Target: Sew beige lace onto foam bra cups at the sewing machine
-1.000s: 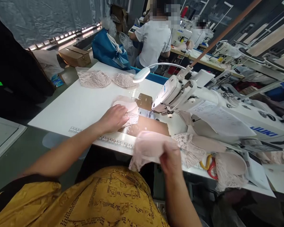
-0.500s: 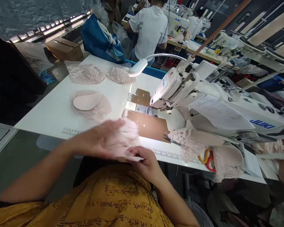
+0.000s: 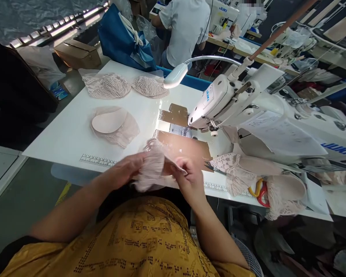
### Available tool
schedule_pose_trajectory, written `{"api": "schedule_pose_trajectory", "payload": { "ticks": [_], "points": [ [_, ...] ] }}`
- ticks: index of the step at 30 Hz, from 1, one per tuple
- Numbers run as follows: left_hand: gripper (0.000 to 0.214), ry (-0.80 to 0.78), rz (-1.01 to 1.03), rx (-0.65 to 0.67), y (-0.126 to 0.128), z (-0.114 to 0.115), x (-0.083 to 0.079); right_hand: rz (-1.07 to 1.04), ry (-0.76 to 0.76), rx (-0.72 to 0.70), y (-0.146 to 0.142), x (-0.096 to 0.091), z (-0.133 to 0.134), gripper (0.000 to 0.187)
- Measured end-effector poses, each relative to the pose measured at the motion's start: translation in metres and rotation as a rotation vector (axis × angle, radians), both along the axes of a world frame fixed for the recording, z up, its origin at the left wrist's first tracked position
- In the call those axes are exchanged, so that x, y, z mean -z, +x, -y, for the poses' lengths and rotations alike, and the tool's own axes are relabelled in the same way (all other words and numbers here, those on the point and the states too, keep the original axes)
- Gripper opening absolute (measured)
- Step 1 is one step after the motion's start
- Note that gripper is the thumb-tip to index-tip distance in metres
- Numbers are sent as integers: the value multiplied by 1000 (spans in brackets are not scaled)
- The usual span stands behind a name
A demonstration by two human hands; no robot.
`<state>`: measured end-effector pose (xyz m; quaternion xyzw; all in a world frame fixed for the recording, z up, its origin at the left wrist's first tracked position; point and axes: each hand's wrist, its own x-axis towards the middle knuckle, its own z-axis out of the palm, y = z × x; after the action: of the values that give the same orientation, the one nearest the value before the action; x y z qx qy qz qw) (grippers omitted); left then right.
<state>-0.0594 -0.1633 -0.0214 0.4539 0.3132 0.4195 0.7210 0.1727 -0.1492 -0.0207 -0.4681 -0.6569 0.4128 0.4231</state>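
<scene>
Over the table's front edge I hold a pale pink lace bra cup [image 3: 151, 165] between both hands. My left hand [image 3: 129, 169] grips its left side, the thumb side hidden by the gathered lace. The fingers of my right hand [image 3: 188, 177] pinch the cup's right edge. Behind it stands the white sewing machine [image 3: 210, 102], its needle area lit by a lamp [image 3: 175, 75]. Brown cardboard [image 3: 184, 144] covers the bed around the metal needle plate [image 3: 177, 130]. Another cup [image 3: 109, 121] lies on the left of the white table [image 3: 66, 127].
Two lace cups [image 3: 108, 85] rest at the table's back left. On the right lie scissors with red and yellow handles [image 3: 262, 194], dark-tipped snips [image 3: 215, 168] and more lace cups [image 3: 286, 188]. A blue bag [image 3: 123, 42] and a person in white [image 3: 187, 29] are beyond the table.
My left hand has slowed and taken hold of the cup's left side. My right hand has risen and moved right with its edge. The view has shifted slightly.
</scene>
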Motion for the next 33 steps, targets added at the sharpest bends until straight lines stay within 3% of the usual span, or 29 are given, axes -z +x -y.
{"api": "schedule_pose_trajectory", "payload": {
  "ticks": [2, 4, 7, 10, 13, 14, 16, 18, 19, 21, 23, 26, 29, 31, 33],
  "points": [
    [81, 33, 123, 278, 14, 0, -1, -150, -306, -147, -8, 8, 0, 23],
    [85, 93, 167, 416, 19, 1, -2, -325, -511, -189, -10, 14, 0, 29],
    [82, 128, 214, 391, 14, 1, -3, -534, -690, -188, -5, 21, -1, 30],
    [76, 175, 118, 178, 6, -2, -2, -623, -772, -169, -3, 22, 0, 22],
    [77, 211, -127, -52, 4, -4, 1, -648, -763, -205, -6, 17, 1, 19],
    [77, 176, -166, -31, 4, -4, 3, -644, -739, -224, -6, 15, 1, 19],
    [70, 42, -134, 137, 7, 0, 6, -635, -663, -194, -6, 12, 1, 20],
    [51, -66, -39, 247, 10, 5, 11, -656, -562, -60, -5, 11, -1, 28],
    [41, -88, -10, 229, 12, 8, 13, -682, -519, 15, -4, 11, -2, 35],
    [22, -102, 1, 103, 16, 11, 16, -738, -455, 125, -2, 12, -4, 41],
    [11, -126, 11, -22, 21, 13, 16, -755, -429, 163, -1, 12, -7, 35],
    [10, -221, 82, -188, 29, 13, 12, -693, -454, 154, 1, 12, -10, 24],
    [11, -319, 170, -320, 34, 11, 9, -657, -453, 119, 5, 13, -10, 39],
    [15, -356, 236, -365, 36, 9, 8, -621, -413, 82, 7, 16, -10, 42],
    [16, -394, 331, -371, 39, 9, 8, -550, -339, 67, 9, 17, -9, 33]
  ]
}}
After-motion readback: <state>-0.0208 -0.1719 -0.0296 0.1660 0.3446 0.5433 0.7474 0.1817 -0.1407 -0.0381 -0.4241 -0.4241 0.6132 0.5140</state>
